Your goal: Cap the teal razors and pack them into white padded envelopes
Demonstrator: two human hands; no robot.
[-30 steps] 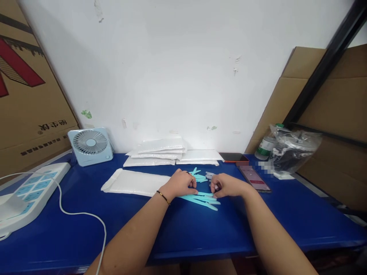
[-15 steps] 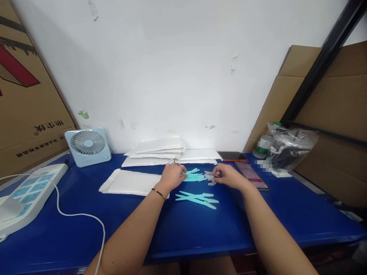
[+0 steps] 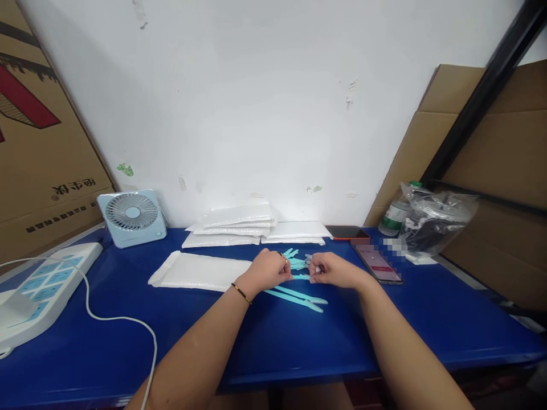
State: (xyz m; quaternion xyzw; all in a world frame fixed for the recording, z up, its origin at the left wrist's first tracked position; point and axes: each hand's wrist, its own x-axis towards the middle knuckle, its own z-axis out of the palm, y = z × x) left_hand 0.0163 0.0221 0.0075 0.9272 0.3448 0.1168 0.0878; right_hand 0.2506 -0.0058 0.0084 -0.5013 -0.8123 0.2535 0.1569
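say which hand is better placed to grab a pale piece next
Probably the right hand: it is close beside the pale pieces, while the left hand is farther off, across the turquoise pile. Both hands seem to grip one turquoise stick.

Cool, even indoor light leaves the scene fairly bright, apparently from overhead, the source out of view. The wall [image 3: 265, 114] is palest through its middle and fades to grey at the left under a broad, soft-edged shadow. The blue table [image 3: 273, 347] carries a dull sheen along its near edge, and the space beneath falls into darkness. Small highlights crinkle across the plastic bag [image 3: 444, 222]. Wide-angle distortion stretches and tilts the cardboard box [image 3: 38, 148] at the left edge. Fine detail softens around the fingers [image 3: 315, 274] and turquoise tools [image 3: 297, 295]; pixelation masks a patch beside the phone [image 3: 380, 265].
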